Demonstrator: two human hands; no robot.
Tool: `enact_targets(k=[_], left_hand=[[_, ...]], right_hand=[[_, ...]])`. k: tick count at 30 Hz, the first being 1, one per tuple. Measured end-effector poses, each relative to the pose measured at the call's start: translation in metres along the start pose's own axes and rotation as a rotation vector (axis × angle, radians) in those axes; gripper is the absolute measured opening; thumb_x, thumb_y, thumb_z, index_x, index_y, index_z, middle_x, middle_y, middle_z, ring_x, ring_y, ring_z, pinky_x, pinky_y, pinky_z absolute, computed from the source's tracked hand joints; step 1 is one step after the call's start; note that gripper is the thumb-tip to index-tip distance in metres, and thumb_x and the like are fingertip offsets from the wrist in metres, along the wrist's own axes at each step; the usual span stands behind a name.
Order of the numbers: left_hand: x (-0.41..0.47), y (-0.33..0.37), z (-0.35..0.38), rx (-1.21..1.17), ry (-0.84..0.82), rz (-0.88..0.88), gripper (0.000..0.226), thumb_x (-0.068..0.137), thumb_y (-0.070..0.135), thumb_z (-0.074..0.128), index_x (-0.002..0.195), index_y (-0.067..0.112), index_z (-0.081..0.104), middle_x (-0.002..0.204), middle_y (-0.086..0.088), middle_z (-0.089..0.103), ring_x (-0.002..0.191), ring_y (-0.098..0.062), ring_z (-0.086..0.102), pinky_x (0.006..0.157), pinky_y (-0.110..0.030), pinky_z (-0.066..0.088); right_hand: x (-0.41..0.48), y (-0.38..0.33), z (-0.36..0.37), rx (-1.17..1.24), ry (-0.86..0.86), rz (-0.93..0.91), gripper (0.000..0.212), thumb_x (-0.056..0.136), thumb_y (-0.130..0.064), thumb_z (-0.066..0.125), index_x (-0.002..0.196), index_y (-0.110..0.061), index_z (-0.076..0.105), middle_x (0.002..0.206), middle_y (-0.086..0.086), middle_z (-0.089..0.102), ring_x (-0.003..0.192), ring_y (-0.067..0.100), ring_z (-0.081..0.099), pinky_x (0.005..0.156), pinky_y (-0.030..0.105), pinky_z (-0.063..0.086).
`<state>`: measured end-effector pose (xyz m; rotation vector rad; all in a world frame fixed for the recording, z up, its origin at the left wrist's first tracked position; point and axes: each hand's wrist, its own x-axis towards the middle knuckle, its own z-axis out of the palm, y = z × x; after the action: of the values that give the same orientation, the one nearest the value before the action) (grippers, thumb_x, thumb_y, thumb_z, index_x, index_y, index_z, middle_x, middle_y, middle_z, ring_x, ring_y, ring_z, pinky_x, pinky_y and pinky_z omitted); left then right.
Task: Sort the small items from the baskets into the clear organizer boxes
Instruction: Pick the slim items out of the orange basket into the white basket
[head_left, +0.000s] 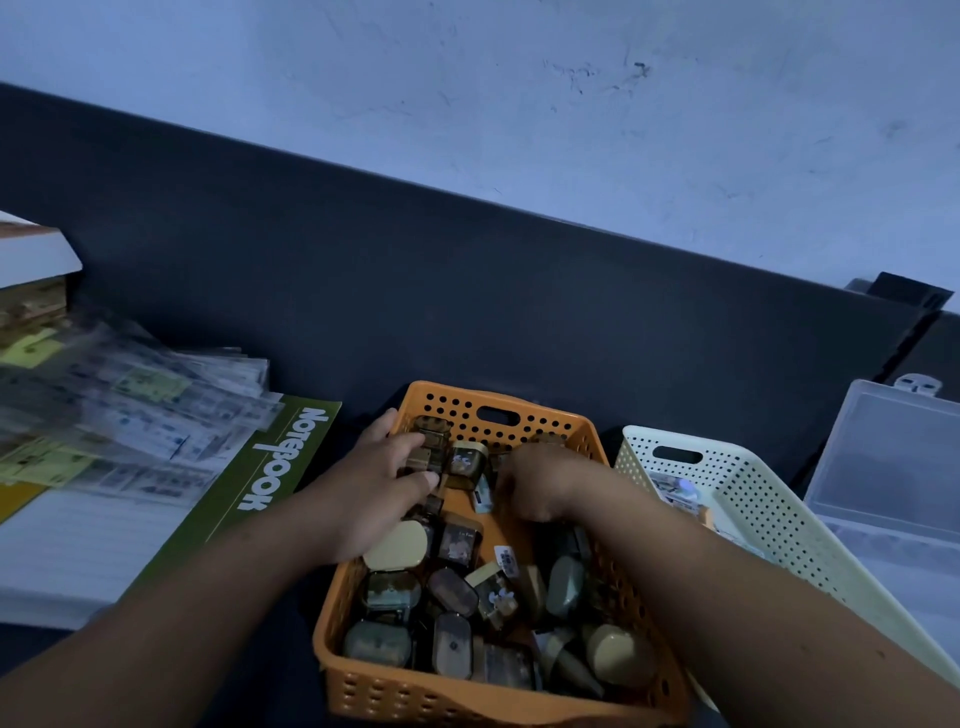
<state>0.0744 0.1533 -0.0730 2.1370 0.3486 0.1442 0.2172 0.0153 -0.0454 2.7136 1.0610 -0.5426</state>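
An orange basket (415, 696) stands on the dark bench (363, 291) at the near edge, about the middle, filled with small tins and boxes (452, 592) in brown, cream and grey, lying at all angles. Both hands reach into its far end.

The left hand (387, 467) is at the basket's far left corner. Its grip is clamped on a small brown translucent box (423, 460), fingers over the top and thumb beneath.

The right hand (535, 478) is at the far middle of the basket with its back to the camera and its fingers curled down out of sight. I cannot tell whether its grip holds anything.

Just beside the orange basket on the right stands a cream perforated basket (769, 509), tilted, with a few small packets (675, 491) at its far end. Beyond it, at the bench's right edge, lies a clear organizer box (893, 467) with its lid down.

On the left a green notebook (280, 457) lies flat, and a heap of clear-sleeved packets (135, 410) overlaps its far corner. A white box (31, 249) sits at the far left edge.
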Motion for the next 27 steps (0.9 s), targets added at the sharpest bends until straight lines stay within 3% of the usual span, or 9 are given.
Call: enact_targets(k=[2, 4, 6, 13, 17, 19, 24, 27], left_hand=[[0.0, 0.0, 0.0, -0.004, 0.0, 0.0, 0.058, 0.097, 0.037, 0.046, 0.15, 0.026, 0.024, 0.156, 0.02, -0.013, 0.144, -0.006, 0.01, 0.108, -0.026, 0.018], [0.0, -0.001, 0.001, -0.014, 0.0, -0.001, 0.058, 0.097, 0.037, 0.047, 0.15, 0.026, 0.024, 0.156, 0.02, -0.013, 0.144, -0.006, 0.009, 0.11, -0.027, 0.018], [0.0, -0.001, 0.0, -0.022, 0.001, -0.005, 0.058, 0.097, 0.036, 0.048, 0.149, 0.026, 0.025, 0.157, 0.019, -0.014, 0.144, -0.007, 0.01, 0.112, -0.028, 0.018], [-0.003, 0.002, 0.0, -0.035, 0.0, -0.01, 0.058, 0.097, 0.036, 0.047, 0.15, 0.027, 0.024, 0.156, 0.02, -0.013, 0.144, -0.006, 0.009, 0.108, -0.026, 0.017], [-0.004, 0.002, 0.0, -0.022, 0.009, -0.001, 0.057, 0.098, 0.036, 0.046, 0.15, 0.026, 0.024, 0.157, 0.02, -0.013, 0.139, 0.0, 0.008, 0.103, -0.022, 0.016], [-0.003, 0.001, 0.0, -0.012, 0.014, -0.002, 0.057, 0.098, 0.037, 0.046, 0.15, 0.026, 0.025, 0.157, 0.02, -0.012, 0.14, 0.0, 0.005, 0.108, -0.025, 0.014], [-0.001, 0.002, 0.0, 0.019, 0.023, -0.016, 0.057, 0.097, 0.038, 0.046, 0.149, 0.027, 0.026, 0.157, 0.018, -0.011, 0.145, -0.006, -0.001, 0.113, -0.03, 0.012], [0.0, 0.002, 0.0, 0.029, 0.027, -0.02, 0.057, 0.097, 0.038, 0.046, 0.149, 0.027, 0.026, 0.158, 0.017, -0.01, 0.145, -0.006, -0.003, 0.114, -0.03, 0.01]], right_hand=[[0.004, -0.003, 0.003, 0.011, 0.038, 0.048, 0.028, 0.091, -0.037, 0.059, 0.11, -0.017, 0.063, 0.106, 0.002, 0.064, 0.097, 0.021, 0.06, 0.089, 0.04, 0.052], [0.006, -0.007, 0.008, 0.065, 0.089, 0.116, 0.044, 0.085, -0.061, 0.056, 0.1, -0.02, 0.06, 0.094, 0.0, 0.063, 0.089, 0.019, 0.059, 0.087, 0.039, 0.051], [0.01, -0.013, 0.015, 0.076, 0.119, 0.13, 0.052, 0.08, -0.07, 0.056, 0.1, -0.022, 0.06, 0.091, -0.002, 0.063, 0.087, 0.018, 0.06, 0.086, 0.037, 0.05], [0.006, -0.008, 0.018, 0.255, 0.166, 0.02, 0.017, 0.088, -0.033, 0.066, 0.1, -0.021, 0.064, 0.097, -0.001, 0.064, 0.09, 0.017, 0.06, 0.079, 0.033, 0.052], [-0.003, 0.001, 0.011, 0.476, 0.171, 0.013, 0.022, 0.087, -0.025, 0.068, 0.109, -0.02, 0.065, 0.109, -0.001, 0.063, 0.098, 0.014, 0.059, 0.084, 0.029, 0.052], [-0.008, 0.005, 0.006, 0.547, 0.23, -0.005, 0.02, 0.087, -0.022, 0.069, 0.107, -0.022, 0.065, 0.109, -0.003, 0.063, 0.098, 0.012, 0.058, 0.081, 0.025, 0.051], [-0.03, 0.017, 0.0, 0.787, 0.297, -0.113, 0.015, 0.087, -0.007, 0.067, 0.093, -0.02, 0.067, 0.092, -0.002, 0.068, 0.076, 0.008, 0.062, 0.058, 0.017, 0.048], [-0.05, 0.028, -0.005, 0.904, 0.351, -0.175, 0.019, 0.085, 0.002, 0.066, 0.095, -0.014, 0.067, 0.091, 0.003, 0.069, 0.074, 0.008, 0.062, 0.063, 0.018, 0.05]])
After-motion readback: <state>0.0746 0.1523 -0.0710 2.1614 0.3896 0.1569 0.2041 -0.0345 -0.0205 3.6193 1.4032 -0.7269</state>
